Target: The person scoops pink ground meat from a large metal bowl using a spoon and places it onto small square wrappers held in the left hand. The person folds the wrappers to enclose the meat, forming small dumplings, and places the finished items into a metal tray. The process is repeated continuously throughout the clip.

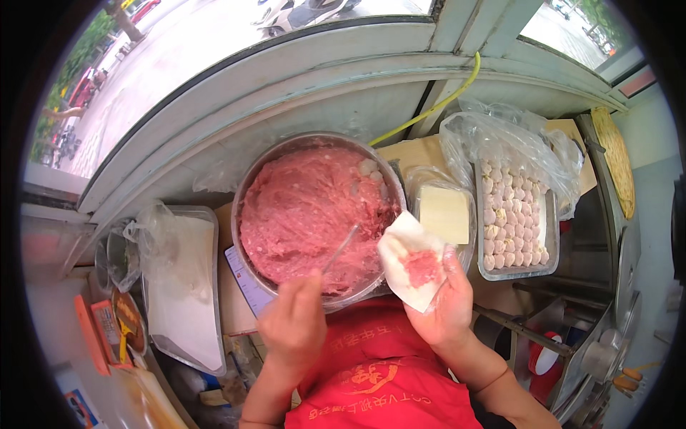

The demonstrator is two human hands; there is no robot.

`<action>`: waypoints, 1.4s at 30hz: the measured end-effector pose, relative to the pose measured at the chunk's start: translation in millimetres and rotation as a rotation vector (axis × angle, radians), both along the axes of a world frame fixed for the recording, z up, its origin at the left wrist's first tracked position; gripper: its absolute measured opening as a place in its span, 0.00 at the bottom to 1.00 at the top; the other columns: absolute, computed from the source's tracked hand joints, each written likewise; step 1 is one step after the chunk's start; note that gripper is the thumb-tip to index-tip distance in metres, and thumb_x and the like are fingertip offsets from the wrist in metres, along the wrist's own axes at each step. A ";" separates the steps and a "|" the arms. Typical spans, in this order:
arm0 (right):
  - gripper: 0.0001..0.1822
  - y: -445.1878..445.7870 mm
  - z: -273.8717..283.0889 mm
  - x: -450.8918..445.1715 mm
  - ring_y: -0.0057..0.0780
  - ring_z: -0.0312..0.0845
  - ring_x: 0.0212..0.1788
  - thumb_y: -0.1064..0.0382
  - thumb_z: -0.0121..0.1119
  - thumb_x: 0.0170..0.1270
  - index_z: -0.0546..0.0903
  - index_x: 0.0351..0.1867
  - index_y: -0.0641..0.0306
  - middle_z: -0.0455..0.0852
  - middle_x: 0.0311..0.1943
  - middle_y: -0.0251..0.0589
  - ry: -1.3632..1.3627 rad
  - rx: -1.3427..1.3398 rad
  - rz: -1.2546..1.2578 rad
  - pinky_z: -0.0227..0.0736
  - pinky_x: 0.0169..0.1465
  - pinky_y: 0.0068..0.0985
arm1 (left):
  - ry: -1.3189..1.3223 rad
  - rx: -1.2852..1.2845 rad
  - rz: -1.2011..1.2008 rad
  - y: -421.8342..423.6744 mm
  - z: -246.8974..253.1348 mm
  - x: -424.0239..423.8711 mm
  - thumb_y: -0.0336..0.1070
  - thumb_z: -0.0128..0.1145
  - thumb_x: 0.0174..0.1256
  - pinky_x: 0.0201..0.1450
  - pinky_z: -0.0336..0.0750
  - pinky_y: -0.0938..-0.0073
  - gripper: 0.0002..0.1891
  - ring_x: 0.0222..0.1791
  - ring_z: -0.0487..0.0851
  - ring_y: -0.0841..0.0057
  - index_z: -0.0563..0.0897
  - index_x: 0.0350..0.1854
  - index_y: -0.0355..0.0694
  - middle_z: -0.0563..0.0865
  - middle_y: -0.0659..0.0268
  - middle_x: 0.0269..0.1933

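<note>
My left hand point(296, 320) grips a thin metal filling stick point(341, 250), whose far end reaches over a large steel basin point(239, 256) of pink minced meat point(308, 209). In my right hand point(447, 305) a pale wonton wrapper point(401, 236) lies across the palm and fingers. A smear of minced meat point(422, 268) sits at the wrapper's middle. Just beyond that hand is a stack of square wrappers point(444, 214) in clear plastic. Farther right, a metal tray point(519, 274) holds rows of folded wontons point(509, 225), partly covered by a plastic bag point(498, 134).
At left stands a metal tray point(217, 322) with a white sheet and a plastic bag point(161, 241). A tablet or phone point(249, 287) lies partly under the basin. An orange calculator point(106, 324) sits at far left. A yellow hose point(429, 111) runs behind, and a metal rack point(541, 335) stands right.
</note>
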State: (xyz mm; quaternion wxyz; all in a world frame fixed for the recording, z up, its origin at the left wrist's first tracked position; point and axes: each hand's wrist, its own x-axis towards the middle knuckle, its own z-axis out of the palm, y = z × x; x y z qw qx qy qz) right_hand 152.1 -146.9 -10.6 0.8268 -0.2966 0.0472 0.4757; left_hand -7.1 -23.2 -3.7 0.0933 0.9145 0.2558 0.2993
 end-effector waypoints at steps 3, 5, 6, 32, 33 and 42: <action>0.33 -0.5 3.3 2.0 0.52 0.63 0.76 0.46 0.37 0.82 0.64 0.73 0.76 0.70 0.72 0.57 0.015 -0.046 -0.046 0.55 0.79 0.45 | -0.238 -0.310 -0.231 13.8 6.4 -2.7 0.20 0.68 0.56 0.24 0.76 0.70 0.14 0.25 0.85 0.65 0.87 0.45 0.38 0.86 0.60 0.33; 0.33 -2.8 -3.9 -1.7 0.53 0.64 0.75 0.46 0.38 0.82 0.64 0.73 0.76 0.70 0.72 0.56 0.053 0.013 0.053 0.56 0.79 0.45 | -0.132 -0.312 -0.251 0.6 8.9 -2.2 0.20 0.67 0.59 0.26 0.76 0.69 0.11 0.28 0.85 0.64 0.87 0.44 0.36 0.86 0.59 0.33; 0.33 -2.6 -5.5 -2.6 0.54 0.64 0.75 0.46 0.38 0.82 0.64 0.73 0.75 0.70 0.72 0.56 0.071 0.045 0.101 0.56 0.79 0.45 | -0.079 -0.311 -0.262 -4.0 9.6 -1.5 0.20 0.66 0.60 0.27 0.77 0.68 0.10 0.29 0.86 0.63 0.87 0.43 0.35 0.86 0.58 0.33; 0.29 -8.9 -4.6 11.5 0.50 0.62 0.77 0.50 0.38 0.82 0.62 0.76 0.65 0.69 0.74 0.50 0.161 0.194 -0.060 0.54 0.79 0.50 | 0.072 -0.513 0.025 19.7 20.1 -24.6 0.20 0.65 0.60 0.29 0.74 0.73 0.06 0.27 0.83 0.69 0.85 0.39 0.33 0.84 0.58 0.30; 0.29 -7.9 -3.5 12.1 0.50 0.62 0.77 0.50 0.38 0.82 0.63 0.76 0.65 0.69 0.74 0.51 0.136 0.177 -0.055 0.55 0.79 0.50 | 0.152 -0.457 0.041 22.0 19.4 -26.1 0.20 0.65 0.61 0.29 0.73 0.75 0.06 0.26 0.83 0.70 0.85 0.38 0.33 0.83 0.58 0.30; 0.30 3.3 5.4 -10.3 0.55 0.65 0.74 0.43 0.38 0.82 0.66 0.72 0.64 0.74 0.69 0.53 0.130 0.162 0.168 0.56 0.77 0.52 | -0.088 -0.725 -0.215 0.7 29.6 -6.1 0.19 0.67 0.58 0.29 0.74 0.76 0.06 0.28 0.83 0.72 0.86 0.36 0.34 0.85 0.59 0.31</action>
